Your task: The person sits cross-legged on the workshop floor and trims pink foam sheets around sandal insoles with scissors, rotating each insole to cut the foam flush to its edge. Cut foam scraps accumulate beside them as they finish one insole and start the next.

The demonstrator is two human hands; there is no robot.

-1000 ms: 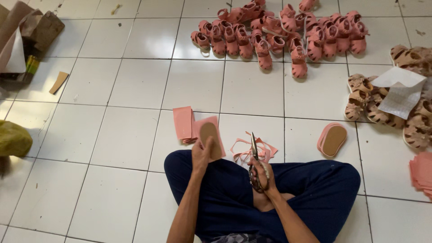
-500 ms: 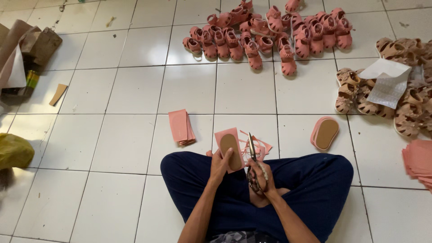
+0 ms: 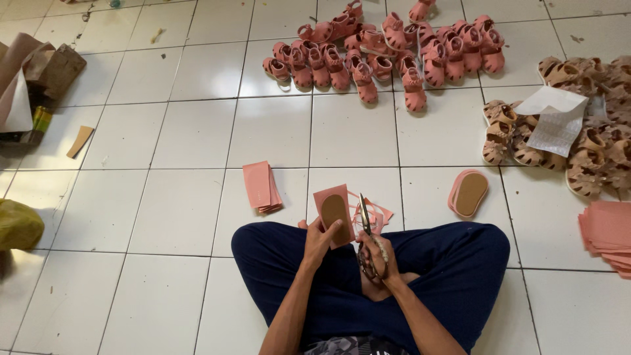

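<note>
I sit cross-legged on a white tiled floor. My left hand (image 3: 318,238) holds a pink rectangular sheet with a tan sole piece (image 3: 333,213) glued on it, upright over my lap. My right hand (image 3: 376,258) grips a pair of scissors (image 3: 365,227), blades pointing up beside the sheet's right edge. Pink offcut strips (image 3: 380,213) lie on the floor just behind the scissors.
A small stack of pink sheets (image 3: 261,186) lies front left. A trimmed pink-edged sole (image 3: 468,193) lies to the right. Several pink sandals (image 3: 388,49) crowd the far floor, tan sandals (image 3: 591,151) with white paper at right, more pink sheets (image 3: 608,233) at the right edge, cardboard and bags at left.
My left hand has brought the pink sheet with the tan sole from the left towards the scissors. The view has shifted slightly; the right hand stays over my lap.
</note>
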